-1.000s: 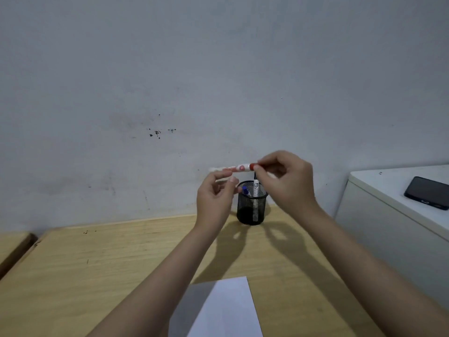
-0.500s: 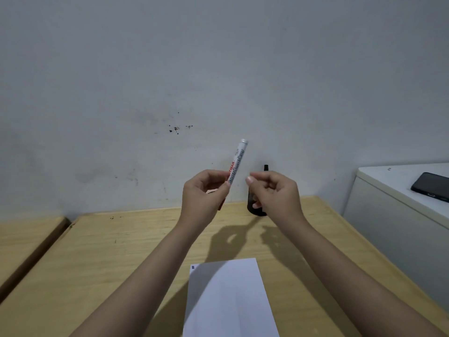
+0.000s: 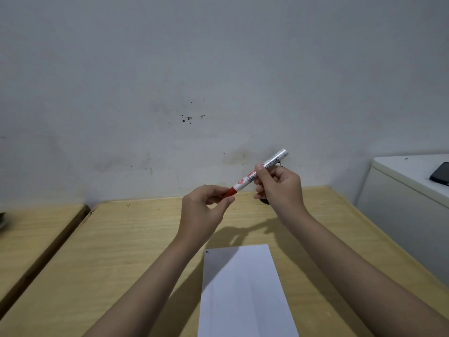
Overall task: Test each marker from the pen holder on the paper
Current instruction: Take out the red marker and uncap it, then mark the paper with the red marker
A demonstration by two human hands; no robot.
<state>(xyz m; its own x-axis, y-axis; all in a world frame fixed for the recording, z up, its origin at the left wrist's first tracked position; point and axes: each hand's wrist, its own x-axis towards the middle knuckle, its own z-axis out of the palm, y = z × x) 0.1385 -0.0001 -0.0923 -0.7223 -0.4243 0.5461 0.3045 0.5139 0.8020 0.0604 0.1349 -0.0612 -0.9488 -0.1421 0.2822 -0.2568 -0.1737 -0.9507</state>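
I hold a white board marker [image 3: 245,182] with a red cap in the air above the wooden desk [image 3: 121,251]. My right hand [image 3: 279,188] grips its white barrel. My left hand [image 3: 205,207] pinches the red cap end [image 3: 229,192]; the cap is still on the marker. The marker tilts up to the right. The black mesh pen holder [image 3: 264,201] is almost wholly hidden behind my right hand. A white sheet of paper [image 3: 243,293] lies on the desk near me, with two short dark marks at its top left corner.
A white cabinet [image 3: 401,205] stands at the right with a black phone [image 3: 441,176] on top. A second wooden desk [image 3: 31,229] adjoins at the left, with a gap between. The grey wall is right behind.
The marker swung from nearly upright to slanting up to the right. My right hand took hold of the barrel, and my left hand shifted to the red cap end. The view tilted down slightly.
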